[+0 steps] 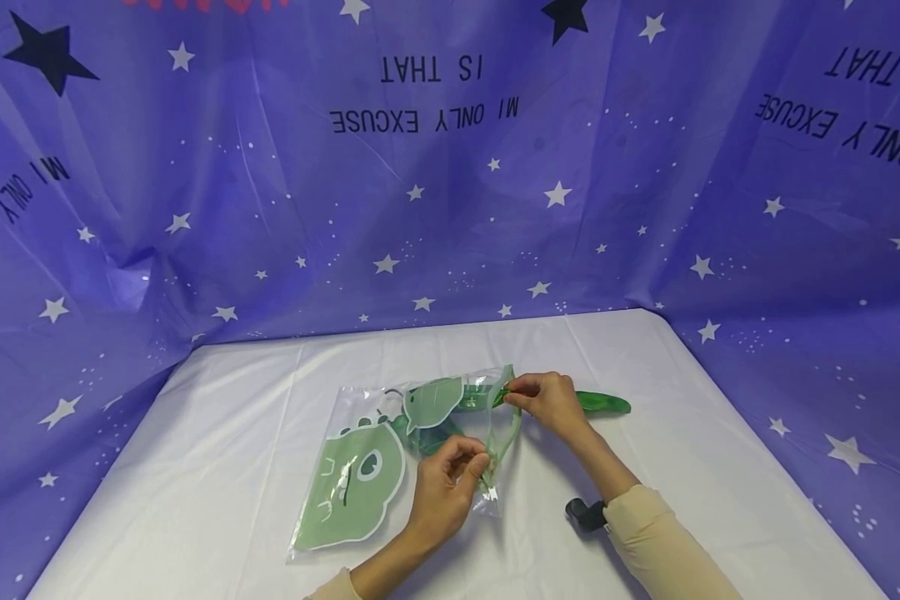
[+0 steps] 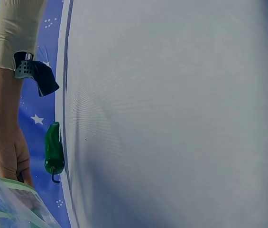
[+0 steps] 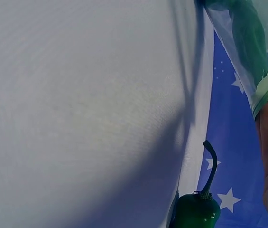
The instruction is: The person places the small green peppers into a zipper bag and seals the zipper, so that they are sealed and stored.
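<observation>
A clear zip bag [image 1: 320, 467] printed with a green cartoon dinosaur lies on the white table, its mouth spread toward the right. Long green peppers [image 1: 437, 439] show through the plastic, partly hidden by the print. My left hand [image 1: 446, 487] pinches the near side of the bag's green zip edge between thumb and fingers. At the far side of the mouth, my right hand [image 1: 547, 404] pinches the opposite edge. Another green pepper [image 1: 606, 402] lies outside on the table, just beyond the right hand; its curved stem appears in the left wrist view, where the pepper [image 2: 54, 152] is whole.
The white-covered table [image 1: 232, 433] ends at a purple-blue curtain [image 1: 450, 208] with stars and lettering, which rises behind and along both sides. A black wrist-worn device [image 1: 587, 514] sticks out from the right sleeve [image 1: 652, 533].
</observation>
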The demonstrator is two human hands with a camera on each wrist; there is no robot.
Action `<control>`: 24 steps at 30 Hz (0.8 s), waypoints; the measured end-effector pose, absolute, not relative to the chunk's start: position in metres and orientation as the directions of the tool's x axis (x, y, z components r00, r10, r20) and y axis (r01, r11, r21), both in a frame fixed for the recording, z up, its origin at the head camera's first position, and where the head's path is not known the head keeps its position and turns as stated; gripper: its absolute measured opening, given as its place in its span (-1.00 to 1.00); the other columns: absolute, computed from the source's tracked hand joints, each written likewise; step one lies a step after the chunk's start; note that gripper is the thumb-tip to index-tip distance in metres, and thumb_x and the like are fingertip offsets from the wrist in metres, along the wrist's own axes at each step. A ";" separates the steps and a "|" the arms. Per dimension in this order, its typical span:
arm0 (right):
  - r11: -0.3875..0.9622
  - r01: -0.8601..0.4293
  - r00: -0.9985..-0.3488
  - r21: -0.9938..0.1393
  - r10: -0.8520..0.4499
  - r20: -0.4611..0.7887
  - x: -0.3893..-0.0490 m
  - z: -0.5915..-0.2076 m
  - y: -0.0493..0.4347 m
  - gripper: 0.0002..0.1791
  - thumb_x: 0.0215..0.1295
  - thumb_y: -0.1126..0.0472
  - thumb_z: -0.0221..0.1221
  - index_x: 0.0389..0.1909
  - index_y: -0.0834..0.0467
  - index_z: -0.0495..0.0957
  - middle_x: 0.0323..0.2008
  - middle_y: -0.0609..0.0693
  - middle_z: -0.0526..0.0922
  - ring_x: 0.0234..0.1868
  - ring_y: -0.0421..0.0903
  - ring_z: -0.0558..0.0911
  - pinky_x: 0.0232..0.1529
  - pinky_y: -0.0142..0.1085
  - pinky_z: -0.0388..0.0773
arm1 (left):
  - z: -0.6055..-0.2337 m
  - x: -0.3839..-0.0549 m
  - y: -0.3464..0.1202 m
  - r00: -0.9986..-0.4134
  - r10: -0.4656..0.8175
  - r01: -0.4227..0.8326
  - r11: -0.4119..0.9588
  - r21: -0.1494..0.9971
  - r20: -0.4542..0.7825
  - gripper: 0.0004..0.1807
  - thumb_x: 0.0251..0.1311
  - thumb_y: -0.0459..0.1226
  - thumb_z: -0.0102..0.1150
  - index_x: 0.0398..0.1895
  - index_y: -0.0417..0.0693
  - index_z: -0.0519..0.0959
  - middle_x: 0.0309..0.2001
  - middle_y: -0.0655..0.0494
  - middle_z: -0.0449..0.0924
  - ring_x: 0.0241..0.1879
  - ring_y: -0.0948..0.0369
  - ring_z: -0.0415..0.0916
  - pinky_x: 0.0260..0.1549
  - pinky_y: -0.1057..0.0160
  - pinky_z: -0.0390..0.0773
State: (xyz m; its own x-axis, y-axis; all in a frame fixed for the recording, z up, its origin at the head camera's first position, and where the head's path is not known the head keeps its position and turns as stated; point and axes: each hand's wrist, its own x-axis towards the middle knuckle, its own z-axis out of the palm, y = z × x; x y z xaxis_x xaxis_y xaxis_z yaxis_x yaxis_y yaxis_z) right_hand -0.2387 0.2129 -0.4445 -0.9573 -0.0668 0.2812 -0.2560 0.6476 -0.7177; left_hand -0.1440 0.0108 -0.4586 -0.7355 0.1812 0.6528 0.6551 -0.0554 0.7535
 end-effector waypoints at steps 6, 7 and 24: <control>0.647 -0.276 -0.951 -0.710 -0.079 0.298 -0.239 -0.447 0.214 -0.83 -0.02 0.16 0.44 -0.36 0.05 0.73 -0.44 -0.12 0.72 -0.38 -0.19 0.68 -0.36 -0.32 0.58 | -0.459 -0.144 0.010 -0.762 0.168 0.629 -0.034 0.777 0.625 -0.92 0.17 -0.50 0.18 -0.29 -0.22 0.52 -0.43 -0.03 0.63 -0.45 0.22 0.57 -0.45 0.31 0.59; 0.646 -0.281 -0.950 -0.710 -0.081 0.302 -0.239 -0.447 0.214 -0.83 -0.02 0.17 0.44 -0.36 0.06 0.73 -0.44 -0.12 0.72 -0.38 -0.19 0.68 -0.36 -0.33 0.59 | -0.458 -0.144 0.010 -0.771 0.165 0.620 -0.030 0.784 0.615 -0.91 0.17 -0.50 0.18 -0.30 -0.22 0.52 -0.43 -0.03 0.63 -0.45 0.21 0.58 -0.45 0.31 0.59; 0.576 -0.308 -0.942 -0.757 -0.075 0.327 -0.232 -0.435 0.262 -0.78 0.00 0.12 0.44 -0.31 0.07 0.72 -0.42 -0.11 0.72 -0.41 -0.22 0.67 -0.39 -0.41 0.57 | -0.427 -0.131 0.008 -0.793 0.142 0.595 -0.026 0.803 0.593 -0.92 0.11 -0.61 0.15 -0.36 -0.39 0.48 -0.45 -0.17 0.60 -0.43 0.13 0.57 -0.38 0.29 0.61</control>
State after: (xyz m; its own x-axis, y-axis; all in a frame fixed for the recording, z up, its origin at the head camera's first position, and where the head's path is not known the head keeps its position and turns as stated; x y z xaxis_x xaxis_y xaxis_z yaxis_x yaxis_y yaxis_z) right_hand -0.2319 0.2623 -0.4350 -0.9422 -0.0750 0.3265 -0.3082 0.5764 -0.7568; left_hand -0.1307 0.0082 -0.4270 -0.7929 0.1421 0.5926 0.5954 -0.0265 0.8030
